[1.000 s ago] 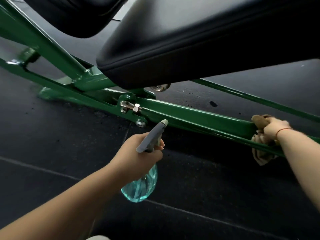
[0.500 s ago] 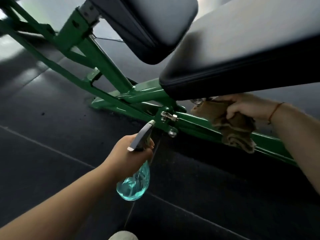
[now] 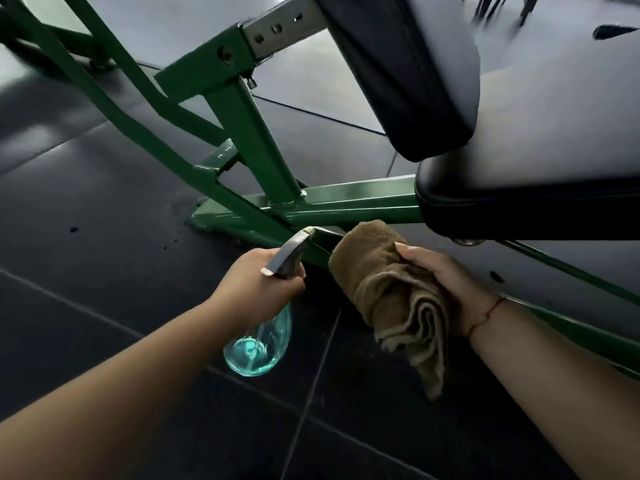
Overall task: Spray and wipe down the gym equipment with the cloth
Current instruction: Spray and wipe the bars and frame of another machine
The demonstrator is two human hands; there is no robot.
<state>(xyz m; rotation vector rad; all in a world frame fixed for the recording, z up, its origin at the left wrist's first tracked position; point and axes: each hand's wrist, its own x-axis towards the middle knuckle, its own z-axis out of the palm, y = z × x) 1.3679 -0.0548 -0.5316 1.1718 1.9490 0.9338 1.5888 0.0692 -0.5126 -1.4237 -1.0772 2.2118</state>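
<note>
1. Nearest to us, two bare forearms reach in from the bottom edge toward the green frame (image 3: 346, 202), the landmark we place everything by.
2. Our left hand (image 3: 256, 282), just short of the frame's lower rail, is wrapped around the neck of a spray bottle (image 3: 259, 344). The grey trigger head juts out above the hand and its nozzle (image 3: 308, 232) points at the rail, very near it. The clear teal body hangs below the hand with liquid in it.
3. Our right hand (image 3: 446, 285), also on the near side of the rail and right of the bottle, grips a bunched brown cloth (image 3: 391, 296) with the thumb on top. The cloth's folds hang below the hand. Its upper end overlaps the rail, and we cannot tell whether it touches the metal.
4. A thin red string (image 3: 485, 315) circles the right wrist.
5. From the rail a green post rises to a bare metal tube (image 3: 277, 29) with a row of holes.
6. Above the frame on the right sits a black seat pad (image 3: 536, 168), and over that a tilted black back pad (image 3: 408, 74).
7. Dark floor tiles (image 3: 104, 254) lie under and beyond the frame, flecked with small specks.
</note>
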